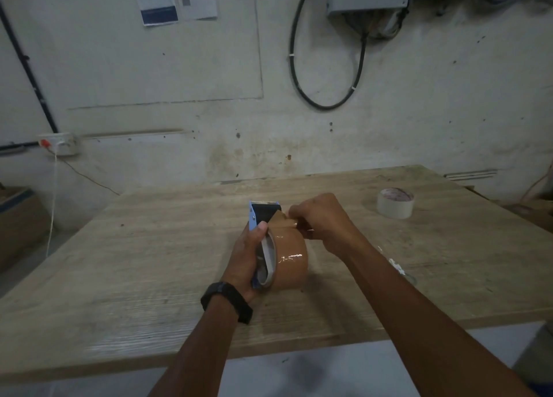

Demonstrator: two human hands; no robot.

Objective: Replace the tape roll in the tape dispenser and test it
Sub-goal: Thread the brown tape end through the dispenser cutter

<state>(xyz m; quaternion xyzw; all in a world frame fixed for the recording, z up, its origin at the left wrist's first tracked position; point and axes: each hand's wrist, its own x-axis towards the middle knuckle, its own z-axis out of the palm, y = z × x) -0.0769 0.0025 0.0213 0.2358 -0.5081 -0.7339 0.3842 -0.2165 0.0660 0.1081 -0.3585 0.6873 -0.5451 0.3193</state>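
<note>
A person holds a blue plastic tape dispenser [256,220], loaded with a glossy brown roll of packing tape [289,257], above the middle of a pale wood-grain worktop [143,265]. The left hand [246,260], a black band [226,301] on its wrist, is wrapped around the dispenser from the side, thumb pressed near the roll's top. The right hand [321,220] pinches the loose brown tape end [281,221] just below the dispenser's serrated blade. A nearly spent whitish tape roll [395,202] lies apart, toward the worktop's far right corner.
</note>
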